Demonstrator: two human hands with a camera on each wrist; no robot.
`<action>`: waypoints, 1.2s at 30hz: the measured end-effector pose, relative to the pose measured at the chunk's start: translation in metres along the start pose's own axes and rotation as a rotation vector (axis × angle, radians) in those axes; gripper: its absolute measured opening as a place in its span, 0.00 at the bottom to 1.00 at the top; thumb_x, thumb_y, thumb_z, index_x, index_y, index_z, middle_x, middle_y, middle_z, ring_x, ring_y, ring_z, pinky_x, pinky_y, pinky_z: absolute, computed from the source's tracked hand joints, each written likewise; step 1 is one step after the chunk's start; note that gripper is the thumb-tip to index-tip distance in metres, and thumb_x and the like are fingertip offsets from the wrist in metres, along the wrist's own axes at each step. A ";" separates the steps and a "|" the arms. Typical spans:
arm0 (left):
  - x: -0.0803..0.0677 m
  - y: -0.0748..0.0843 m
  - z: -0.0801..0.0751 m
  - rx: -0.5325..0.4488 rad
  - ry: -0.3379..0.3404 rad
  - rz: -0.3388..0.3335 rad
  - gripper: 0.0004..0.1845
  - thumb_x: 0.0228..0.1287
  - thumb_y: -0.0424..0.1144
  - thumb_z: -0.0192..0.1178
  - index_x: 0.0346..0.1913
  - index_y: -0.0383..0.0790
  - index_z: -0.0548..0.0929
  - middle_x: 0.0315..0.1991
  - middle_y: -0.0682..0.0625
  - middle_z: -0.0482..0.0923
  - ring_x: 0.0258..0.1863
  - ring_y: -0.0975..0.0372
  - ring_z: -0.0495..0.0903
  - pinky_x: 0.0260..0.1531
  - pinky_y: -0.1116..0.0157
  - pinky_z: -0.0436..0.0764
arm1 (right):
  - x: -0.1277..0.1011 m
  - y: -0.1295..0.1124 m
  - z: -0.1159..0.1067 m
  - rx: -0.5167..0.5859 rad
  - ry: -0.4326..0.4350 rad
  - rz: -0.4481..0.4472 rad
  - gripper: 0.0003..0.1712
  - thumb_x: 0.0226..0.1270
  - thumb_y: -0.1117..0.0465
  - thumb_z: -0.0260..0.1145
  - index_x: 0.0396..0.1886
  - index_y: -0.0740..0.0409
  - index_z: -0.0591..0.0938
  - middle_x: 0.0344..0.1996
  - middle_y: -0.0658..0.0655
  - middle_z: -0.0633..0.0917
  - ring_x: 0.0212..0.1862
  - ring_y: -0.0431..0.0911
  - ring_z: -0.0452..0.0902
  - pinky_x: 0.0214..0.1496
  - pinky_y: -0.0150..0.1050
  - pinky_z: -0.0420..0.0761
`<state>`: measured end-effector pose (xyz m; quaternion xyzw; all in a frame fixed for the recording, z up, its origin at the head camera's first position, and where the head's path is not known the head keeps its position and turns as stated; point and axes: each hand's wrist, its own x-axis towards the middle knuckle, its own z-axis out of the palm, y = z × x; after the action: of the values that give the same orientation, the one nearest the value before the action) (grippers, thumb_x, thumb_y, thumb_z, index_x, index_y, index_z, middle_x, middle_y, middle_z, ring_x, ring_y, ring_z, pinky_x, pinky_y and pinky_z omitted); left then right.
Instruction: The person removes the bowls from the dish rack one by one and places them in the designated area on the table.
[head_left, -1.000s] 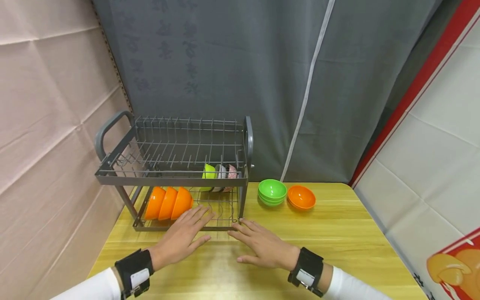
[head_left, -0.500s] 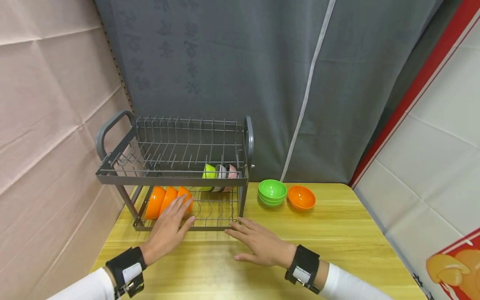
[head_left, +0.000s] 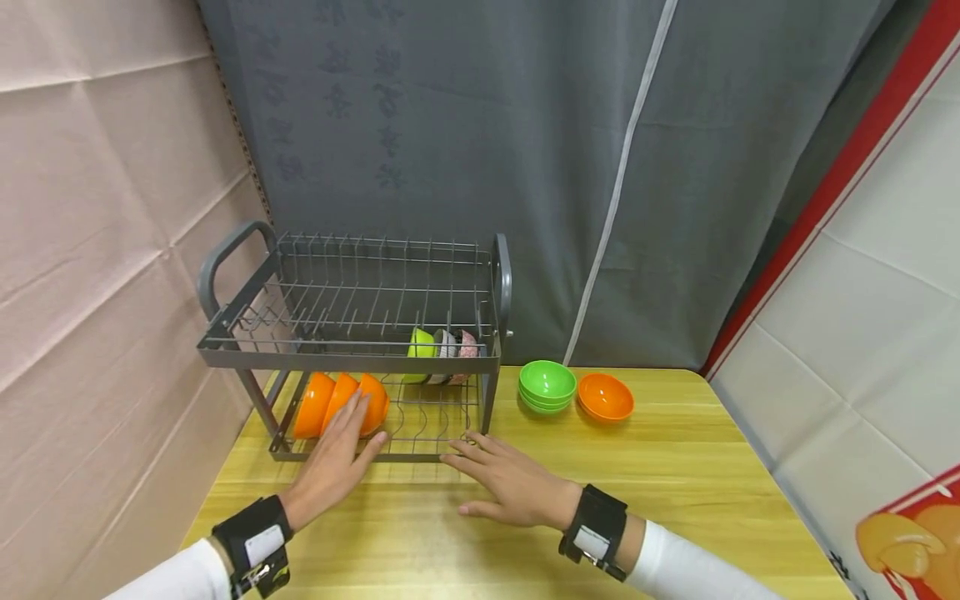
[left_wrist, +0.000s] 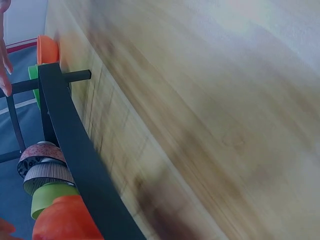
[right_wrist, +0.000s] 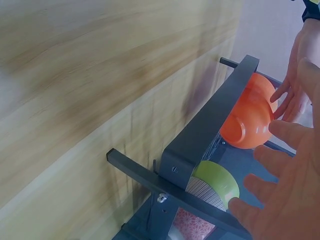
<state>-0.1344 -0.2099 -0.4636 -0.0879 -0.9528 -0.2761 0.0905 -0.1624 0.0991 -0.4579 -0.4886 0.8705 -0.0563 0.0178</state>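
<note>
A grey two-tier dish rack (head_left: 351, 364) stands on the table. Several orange bowls (head_left: 310, 410) lie on their sides, nested in a row, at the left of its lower tier. My left hand (head_left: 330, 458) reaches to them from the front, fingers straight and overlapping the rightmost bowls. Palm down, my right hand (head_left: 513, 487) hovers by the rack's front right corner, its fingers extended and holding nothing. Farther back on the lower tier, a lime-green bowl (head_left: 421, 347), a striped bowl (left_wrist: 47, 175) and a pink patterned bowl (right_wrist: 192, 226) stand on edge in a row.
Right of the rack, a stack of green bowls (head_left: 547, 382) sits beside an orange bowl (head_left: 604, 397) on the wooden table (head_left: 675, 483). A grey curtain (head_left: 555, 167) hangs behind, with a pale wall covering (head_left: 112, 250) close on the left.
My left hand has moved left, from before the rack's middle to the orange bowls. My right hand has drifted slightly left. The bowls keep their places.
</note>
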 end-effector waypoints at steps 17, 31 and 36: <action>0.017 -0.004 -0.009 -0.273 0.021 -0.272 0.34 0.78 0.43 0.51 0.79 0.31 0.55 0.72 0.28 0.66 0.70 0.37 0.69 0.66 0.40 0.74 | 0.005 -0.003 0.002 -0.026 0.006 -0.021 0.43 0.75 0.28 0.42 0.82 0.42 0.57 0.81 0.52 0.57 0.81 0.58 0.54 0.80 0.56 0.62; 0.028 -0.019 -0.003 -0.388 -0.020 -0.345 0.25 0.77 0.31 0.52 0.70 0.20 0.66 0.63 0.23 0.73 0.63 0.37 0.77 0.57 0.48 0.84 | 0.006 -0.005 0.000 -0.015 0.000 -0.032 0.43 0.75 0.29 0.43 0.81 0.44 0.58 0.80 0.56 0.61 0.81 0.59 0.54 0.80 0.57 0.63; 0.029 -0.022 -0.006 -0.428 -0.051 -0.364 0.25 0.78 0.31 0.51 0.71 0.21 0.64 0.64 0.23 0.72 0.64 0.37 0.75 0.59 0.48 0.83 | 0.006 -0.005 0.001 -0.005 -0.007 -0.030 0.42 0.75 0.29 0.43 0.81 0.43 0.57 0.81 0.55 0.60 0.81 0.59 0.54 0.80 0.57 0.63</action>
<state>-0.1668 -0.2280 -0.4635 0.0607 -0.8749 -0.4804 -0.0055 -0.1614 0.0911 -0.4579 -0.5020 0.8631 -0.0527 0.0186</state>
